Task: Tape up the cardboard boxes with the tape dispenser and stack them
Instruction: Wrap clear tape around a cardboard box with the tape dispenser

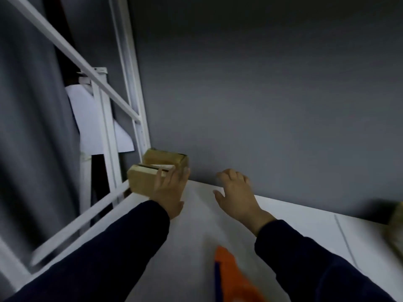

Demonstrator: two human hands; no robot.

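Observation:
A small cardboard box (150, 171) sits at the far left corner of the white table (196, 247), against the grey wall, with a slit showing along its top. My left hand (170, 190) lies on the box's near right side, fingers reaching over the top edge. My right hand (236, 192) hovers a little to the right of the box with loosely curled fingers and holds nothing. An orange and blue tape dispenser (231, 277) lies at the bottom of the view, between my arms. The frame is blurred.
A white metal rack frame (122, 110) stands just left of the table and box. The grey wall (272, 94) closes off the back. A blurred brown object, possibly another box (397, 229), sits at the right edge of the table.

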